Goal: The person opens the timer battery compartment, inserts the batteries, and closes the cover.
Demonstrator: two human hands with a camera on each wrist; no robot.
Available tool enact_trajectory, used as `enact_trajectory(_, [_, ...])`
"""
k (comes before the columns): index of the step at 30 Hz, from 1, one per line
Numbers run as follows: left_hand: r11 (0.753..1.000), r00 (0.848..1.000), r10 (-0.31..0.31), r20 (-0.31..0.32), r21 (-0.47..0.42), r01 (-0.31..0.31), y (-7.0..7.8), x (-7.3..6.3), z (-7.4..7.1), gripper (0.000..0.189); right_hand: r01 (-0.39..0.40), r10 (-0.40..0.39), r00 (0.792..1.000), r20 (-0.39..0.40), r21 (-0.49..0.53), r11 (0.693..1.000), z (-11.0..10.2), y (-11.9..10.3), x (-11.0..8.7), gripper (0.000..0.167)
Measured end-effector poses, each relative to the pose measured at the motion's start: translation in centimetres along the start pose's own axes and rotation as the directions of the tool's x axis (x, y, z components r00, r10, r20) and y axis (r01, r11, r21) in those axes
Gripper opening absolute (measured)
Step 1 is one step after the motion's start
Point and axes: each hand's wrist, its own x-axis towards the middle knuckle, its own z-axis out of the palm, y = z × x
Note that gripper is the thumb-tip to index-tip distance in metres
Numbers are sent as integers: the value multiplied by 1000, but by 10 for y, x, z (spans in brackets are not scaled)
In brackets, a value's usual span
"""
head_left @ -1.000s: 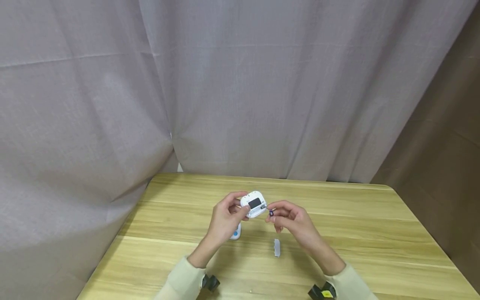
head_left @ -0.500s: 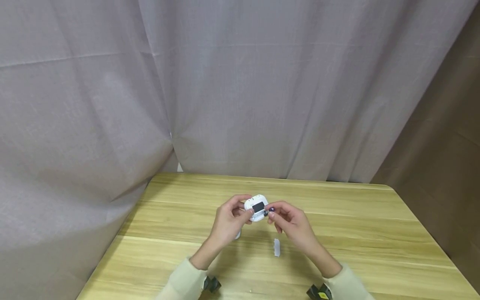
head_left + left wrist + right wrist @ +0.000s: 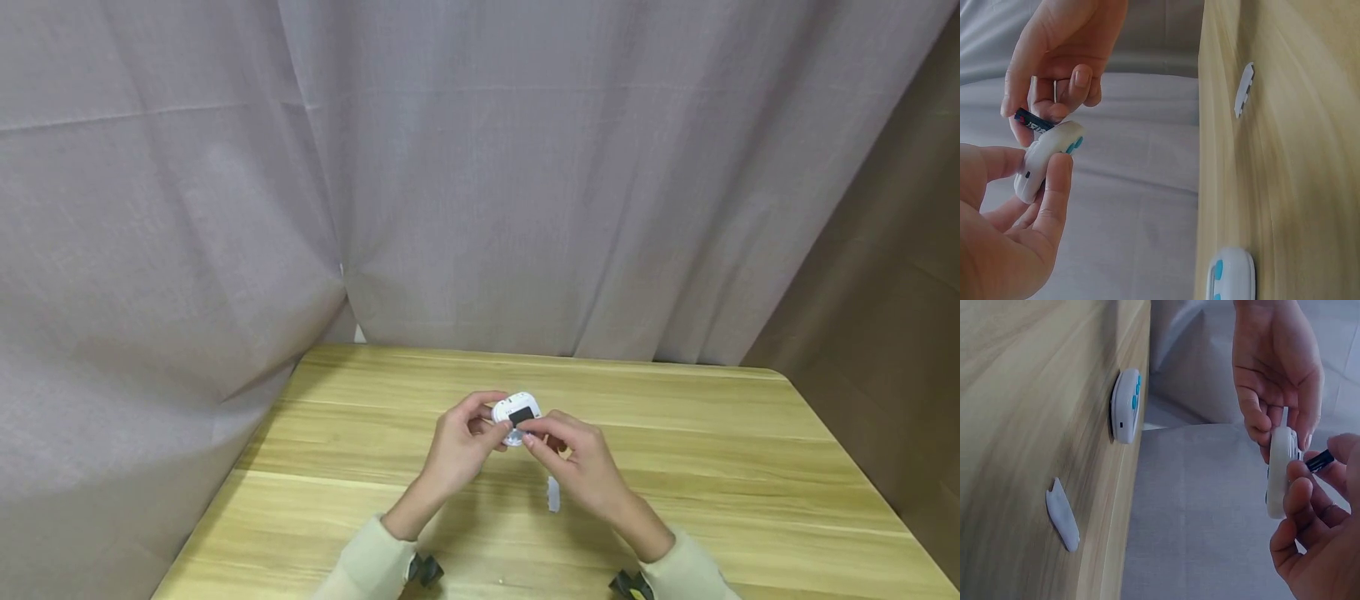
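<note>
My left hand (image 3: 456, 442) holds a small white rounded electronic device (image 3: 506, 408), its back with a black label facing up. Blue buttons show on the far side of the device (image 3: 1063, 134) in the left wrist view. Between the thumb and forefinger of my right hand (image 3: 585, 462) is a small dark cylindrical battery (image 3: 1034, 121). One end of the battery (image 3: 1320, 461) meets the back of the device, the other tilts away from it. Fingers hide much of the battery bay in the head view.
On the wooden table (image 3: 720, 467) lies a white battery cover (image 3: 553, 494), below the hands. A second white device with blue buttons (image 3: 1125, 406) lies on the table, hidden behind the left hand in the head view. A grey curtain (image 3: 480, 208) hangs behind the table.
My right hand has moved left with the battery, from beside the device to over its lower back. The left hand has shifted slightly right with the device, covering the second device.
</note>
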Motion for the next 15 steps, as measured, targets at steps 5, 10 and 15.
enact_trajectory(5, [1000,1000,4,6,-10,-4,0,0,0,38,-25,25,999,-21,-12,1000,2,-3,0,22])
enact_trajectory(10, [1000,1000,8,15,-24,-8,1,-1,2,38,-173,174,982,-66,18,985,2,-8,0,32])
enact_trajectory(15, [1000,1000,9,16,-29,-9,2,-2,3,38,-345,345,934,-97,18,939,2,-12,1,51])
